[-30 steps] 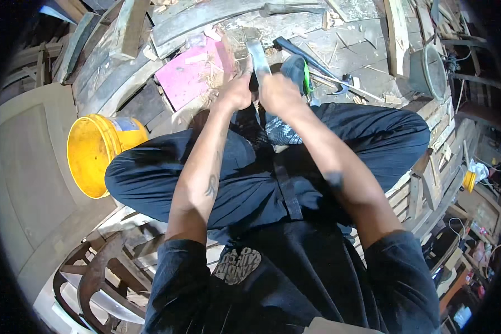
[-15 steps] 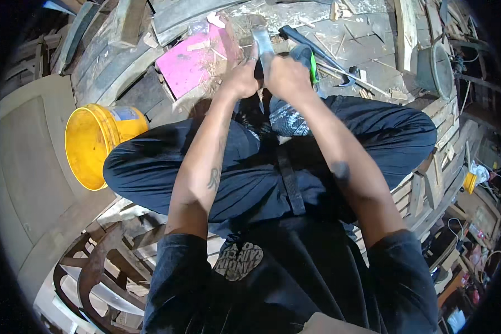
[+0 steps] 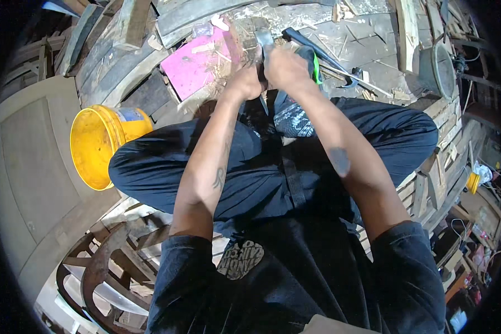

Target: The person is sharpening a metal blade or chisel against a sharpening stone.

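And there it was, right hand (image 3: 287, 67) clamped round the flat metal blade (image 3: 264, 38), which poked out just ahead of the knuckles! Left hand (image 3: 245, 83) bunched close beside it, its hold impossible to tell. A loosened grip could have sent metal into skin. The yellow bucket (image 3: 115, 131) showed its stained inside; the grey bucket's (image 3: 427, 72) contents couldn't be made out.

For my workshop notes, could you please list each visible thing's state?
Flat grey metal blade: held, end exposed
Right hand: closed around it
Left hand: curled, contents hidden
Yellow plastic bucket: lidless
Grey round bucket: lidless
Pink flat sheet: strewn with shavings
Dark long-handled tool: lying down
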Demonstrator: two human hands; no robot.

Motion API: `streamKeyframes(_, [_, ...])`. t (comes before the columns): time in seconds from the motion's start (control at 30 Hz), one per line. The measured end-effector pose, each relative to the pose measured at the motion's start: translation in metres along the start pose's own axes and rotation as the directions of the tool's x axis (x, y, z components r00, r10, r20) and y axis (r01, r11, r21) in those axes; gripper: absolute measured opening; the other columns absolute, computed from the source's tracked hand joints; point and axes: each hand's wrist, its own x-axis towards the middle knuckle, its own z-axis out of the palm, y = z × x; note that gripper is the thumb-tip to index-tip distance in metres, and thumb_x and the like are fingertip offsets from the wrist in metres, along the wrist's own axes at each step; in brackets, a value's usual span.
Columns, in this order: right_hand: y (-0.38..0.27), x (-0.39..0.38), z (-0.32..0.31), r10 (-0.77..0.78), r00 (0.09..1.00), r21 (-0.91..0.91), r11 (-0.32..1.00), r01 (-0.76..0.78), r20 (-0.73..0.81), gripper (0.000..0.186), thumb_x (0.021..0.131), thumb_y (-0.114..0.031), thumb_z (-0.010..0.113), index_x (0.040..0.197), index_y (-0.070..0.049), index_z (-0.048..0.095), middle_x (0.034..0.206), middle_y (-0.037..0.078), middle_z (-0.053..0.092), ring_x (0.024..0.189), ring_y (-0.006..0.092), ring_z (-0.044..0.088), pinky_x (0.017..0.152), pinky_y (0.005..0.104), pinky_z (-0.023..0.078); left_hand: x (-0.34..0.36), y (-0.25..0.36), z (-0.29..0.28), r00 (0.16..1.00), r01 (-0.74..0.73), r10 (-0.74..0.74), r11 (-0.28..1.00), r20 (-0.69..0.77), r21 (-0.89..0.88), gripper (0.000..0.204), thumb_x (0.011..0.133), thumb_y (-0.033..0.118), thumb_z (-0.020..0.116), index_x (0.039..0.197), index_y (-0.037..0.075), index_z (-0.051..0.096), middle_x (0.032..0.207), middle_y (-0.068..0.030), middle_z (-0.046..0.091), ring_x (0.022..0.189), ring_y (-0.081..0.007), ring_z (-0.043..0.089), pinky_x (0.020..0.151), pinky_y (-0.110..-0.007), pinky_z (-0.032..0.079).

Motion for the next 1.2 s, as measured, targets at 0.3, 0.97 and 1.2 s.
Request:
streamKeyframes(0.3, [-0.002,0.010,0.000,-0.015,0.998,0.044,0.999,0.017,-0.060,0.027,0.090,-0.016,0.057,0.106,-0.002,0.074,0.105,0.025,0.073,0.105,0.0384,0.071,0.090,0.0485,0.056,0.007,-0.008,0.004,0.996,0.034,-0.042,0.994,0.076,0.105,0.112,0.085,0.043,0.072,0.162,0.007,-0.001,0.135,-0.0298,0.059,0.132,-0.0418,0.052,0.114,-0.045,0.038])
streamKeyframes(0.97, [0.074,-0.039,-0.036,-0.078,0.997,0.888,0.457,0.056,-0.023,0.047,0.103,-0.014,0.054,0.147,-0.001,0.046,0.083,0.005,0.064,0.061,0.0115,0.059,0.054,0.0292,0.048,-0.005,0.025,-0.020,0.986,-0.004,0.022,0.994,-0.168,0.106,0.104,0.084,0.042,0.078,0.162,0.010,0.017,0.152,-0.0279,0.044,0.143,-0.0416,0.041,0.117,-0.044,0.035])
streamKeyframes(1.2, [0.080,-0.045,-0.039,-0.061,0.997,0.907,0.417,0.063,-0.041,0.024,0.105,-0.021,0.054,0.122,-0.004,0.058,0.091,0.005,0.065,0.076,0.0125,0.063,0.066,0.0283,0.050,-0.033,0.094,-0.061,0.941,-0.234,0.086,0.864,-0.327,-0.446,0.040,0.098,0.021,0.067,0.135,0.004,0.062,0.127,-0.0167,0.068,0.118,-0.0220,0.064,0.100,-0.034,0.050])
